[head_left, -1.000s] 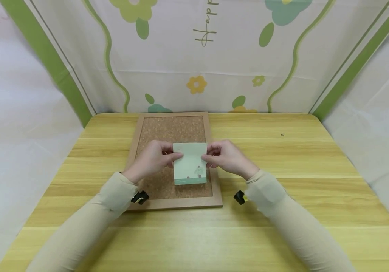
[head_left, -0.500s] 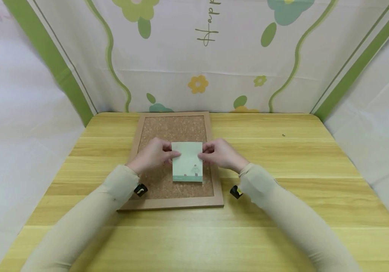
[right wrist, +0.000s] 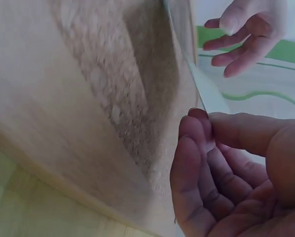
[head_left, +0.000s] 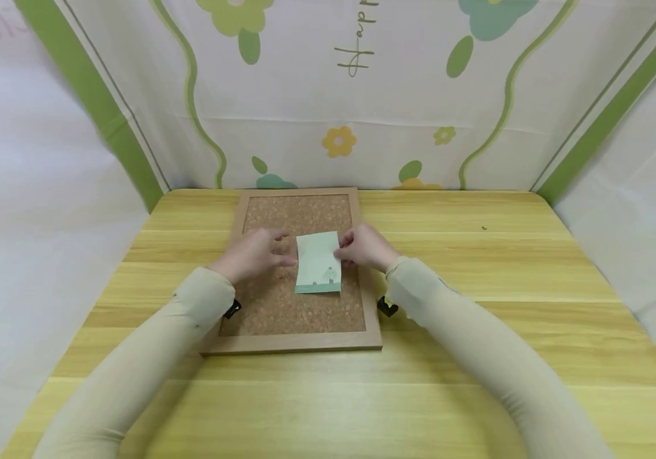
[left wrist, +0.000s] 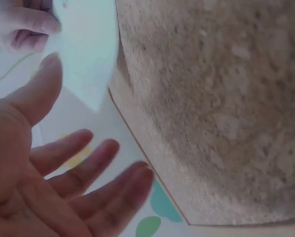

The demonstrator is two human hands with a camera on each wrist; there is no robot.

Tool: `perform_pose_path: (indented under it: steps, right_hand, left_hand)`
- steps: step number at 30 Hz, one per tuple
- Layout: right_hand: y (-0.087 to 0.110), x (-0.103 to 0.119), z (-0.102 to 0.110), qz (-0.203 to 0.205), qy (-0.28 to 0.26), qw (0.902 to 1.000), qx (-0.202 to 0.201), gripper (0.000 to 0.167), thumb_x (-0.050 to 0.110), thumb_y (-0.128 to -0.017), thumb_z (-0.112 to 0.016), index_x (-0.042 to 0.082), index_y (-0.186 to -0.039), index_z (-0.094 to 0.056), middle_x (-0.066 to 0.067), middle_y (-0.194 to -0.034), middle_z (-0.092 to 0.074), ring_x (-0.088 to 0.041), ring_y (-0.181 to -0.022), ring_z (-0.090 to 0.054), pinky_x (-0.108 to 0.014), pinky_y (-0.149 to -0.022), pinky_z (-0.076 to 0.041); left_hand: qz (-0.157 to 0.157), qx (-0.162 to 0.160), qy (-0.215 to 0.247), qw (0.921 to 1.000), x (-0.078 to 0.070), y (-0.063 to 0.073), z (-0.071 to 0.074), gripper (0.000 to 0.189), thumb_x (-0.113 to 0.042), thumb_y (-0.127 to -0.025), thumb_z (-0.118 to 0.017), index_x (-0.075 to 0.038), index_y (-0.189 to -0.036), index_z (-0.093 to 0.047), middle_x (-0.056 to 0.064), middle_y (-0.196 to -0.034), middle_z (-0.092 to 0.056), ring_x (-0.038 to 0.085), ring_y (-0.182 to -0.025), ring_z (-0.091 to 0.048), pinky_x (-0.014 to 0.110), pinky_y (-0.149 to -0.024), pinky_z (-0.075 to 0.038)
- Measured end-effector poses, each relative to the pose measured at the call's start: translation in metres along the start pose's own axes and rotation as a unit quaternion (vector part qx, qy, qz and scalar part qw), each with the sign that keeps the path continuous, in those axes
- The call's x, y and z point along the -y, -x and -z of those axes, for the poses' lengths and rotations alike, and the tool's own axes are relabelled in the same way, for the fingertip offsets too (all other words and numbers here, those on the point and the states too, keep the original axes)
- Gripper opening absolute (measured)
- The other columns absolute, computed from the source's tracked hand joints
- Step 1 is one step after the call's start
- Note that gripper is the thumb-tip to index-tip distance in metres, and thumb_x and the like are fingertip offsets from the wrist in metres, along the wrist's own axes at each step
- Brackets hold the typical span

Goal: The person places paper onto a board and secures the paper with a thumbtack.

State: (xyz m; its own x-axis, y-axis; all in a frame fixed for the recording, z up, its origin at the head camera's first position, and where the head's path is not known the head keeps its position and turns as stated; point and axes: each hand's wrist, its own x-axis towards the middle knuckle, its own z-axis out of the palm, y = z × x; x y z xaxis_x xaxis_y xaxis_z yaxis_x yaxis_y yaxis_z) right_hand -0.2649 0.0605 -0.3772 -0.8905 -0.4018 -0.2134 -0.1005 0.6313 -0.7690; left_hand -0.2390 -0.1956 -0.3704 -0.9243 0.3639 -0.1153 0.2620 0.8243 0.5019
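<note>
A pale green sheet of note paper (head_left: 319,262) with a darker green band along its near edge hangs just above the framed cork board (head_left: 293,319). Its right edge is pinched between the thumb and fingers of my right hand (head_left: 366,247), as the right wrist view also shows. My left hand (head_left: 250,255) is beside the paper's left edge, thumb and fingers spread apart. In the left wrist view a small gap shows between the left thumb (left wrist: 41,89) and the sheet, and that hand holds nothing.
The cork board lies on a wood-grain table (head_left: 328,401), near its back edge. A tiny object (head_left: 484,227) is at the back right of the table. A flower-patterned cloth (head_left: 305,95) hangs behind, with white cloth at both sides.
Both hands held the paper before; my left hand has let go and opened beside it. The right hand has moved slightly left and away from me, and the sheet now tilts a little.
</note>
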Motion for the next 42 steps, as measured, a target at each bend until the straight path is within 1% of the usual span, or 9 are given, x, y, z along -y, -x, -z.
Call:
perform_pose_path:
  steps: [3,10,19,22,26,28,30,33,42]
  right_hand:
    - [-0.005,0.000,0.000,-0.010,0.019,0.9998,-0.006,0.011,0.007,-0.092,-0.069,0.000,-0.085,-0.073,-0.013,-0.078,-0.071,-0.024,-0.071,-0.067,-0.032,-0.067,-0.055]
    - [-0.013,-0.001,-0.002,-0.029,0.070,0.9971,-0.008,0.008,0.006,-0.091,-0.070,0.002,-0.085,-0.072,-0.010,-0.077,-0.070,-0.019,-0.069,-0.065,-0.026,-0.061,-0.051]
    - [-0.019,-0.001,-0.008,-0.030,0.111,0.9934,-0.007,0.013,0.007,-0.090,-0.072,0.005,-0.077,-0.069,-0.008,-0.070,-0.067,-0.015,-0.059,-0.058,-0.026,-0.056,-0.046]
    - [-0.020,-0.001,-0.010,-0.032,0.116,0.9927,-0.010,0.004,0.007,-0.089,-0.073,0.004,-0.092,-0.072,-0.008,-0.076,-0.068,-0.016,-0.061,-0.060,-0.027,-0.057,-0.049]
    - [-0.021,0.001,-0.011,-0.032,0.139,0.9896,-0.020,0.037,0.007,-0.087,-0.074,0.001,-0.123,-0.065,-0.011,-0.098,-0.067,-0.019,-0.070,-0.065,-0.030,-0.065,-0.053]
    - [-0.022,0.003,-0.012,-0.031,0.156,0.9870,-0.024,0.049,0.009,-0.087,-0.075,0.001,-0.133,-0.059,-0.012,-0.112,-0.065,-0.021,-0.084,-0.066,-0.033,-0.074,-0.054]
    - [-0.022,0.004,-0.012,-0.031,0.173,0.9842,-0.026,0.055,0.011,-0.087,-0.076,0.002,-0.137,-0.056,-0.013,-0.123,-0.063,-0.024,-0.099,-0.063,-0.037,-0.083,-0.053]
    - [-0.021,0.005,-0.013,-0.033,0.182,0.9823,-0.027,0.054,0.011,-0.087,-0.076,0.003,-0.137,-0.056,-0.013,-0.129,-0.060,-0.026,-0.109,-0.058,-0.040,-0.090,-0.050]
    - [-0.011,0.003,0.000,0.010,0.201,0.9790,-0.033,0.034,0.011,-0.093,-0.067,0.003,-0.126,-0.064,-0.012,-0.099,-0.067,-0.023,-0.082,-0.059,-0.036,-0.072,-0.051]
  left_hand:
    - [-0.026,0.027,-0.044,0.9984,-0.003,-0.004,-0.002,0.079,-0.039,-0.086,-0.078,-0.002,-0.147,-0.045,0.021,-0.140,-0.053,0.038,-0.128,-0.051,0.052,-0.103,-0.041]
    - [-0.073,0.083,-0.137,0.9844,-0.010,-0.012,-0.007,0.095,-0.050,-0.084,-0.076,-0.006,-0.155,-0.032,0.017,-0.160,-0.025,0.044,-0.144,-0.023,0.056,-0.113,-0.025]
    - [-0.019,0.129,-0.153,0.9796,-0.015,-0.019,-0.007,0.094,-0.054,-0.088,-0.070,-0.013,-0.159,-0.023,0.021,-0.162,-0.015,0.050,-0.145,-0.009,0.062,-0.113,-0.018]
    - [-0.005,0.145,-0.166,0.9754,-0.014,-0.019,-0.008,0.100,-0.060,-0.086,-0.067,-0.015,-0.161,-0.017,0.021,-0.163,-0.012,0.050,-0.146,-0.005,0.063,-0.112,-0.018]
    - [0.008,0.159,-0.176,0.9715,-0.013,-0.017,-0.011,0.107,-0.064,-0.085,-0.065,-0.015,-0.161,-0.008,0.021,-0.163,-0.005,0.048,-0.146,0.002,0.062,-0.112,-0.021]
    - [0.013,0.161,-0.171,0.9719,-0.013,-0.016,-0.013,0.108,-0.063,-0.085,-0.065,-0.015,-0.161,-0.006,0.021,-0.163,-0.001,0.048,-0.147,0.004,0.062,-0.111,-0.022]
    - [0.019,0.161,-0.168,0.9724,-0.012,-0.015,-0.015,0.108,-0.063,-0.085,-0.065,-0.015,-0.161,-0.005,0.020,-0.164,0.002,0.047,-0.147,0.005,0.063,-0.109,-0.025]
    - [0.031,0.164,-0.163,0.9725,-0.013,-0.014,-0.017,0.107,-0.062,-0.085,-0.064,-0.018,-0.161,-0.003,0.020,-0.164,0.004,0.049,-0.146,0.005,0.068,-0.106,-0.025]
    - [0.048,0.186,-0.146,0.9705,-0.020,-0.015,-0.017,0.105,-0.057,-0.088,-0.064,-0.018,-0.161,0.000,0.020,-0.163,0.007,0.051,-0.144,0.008,0.073,-0.106,-0.018]
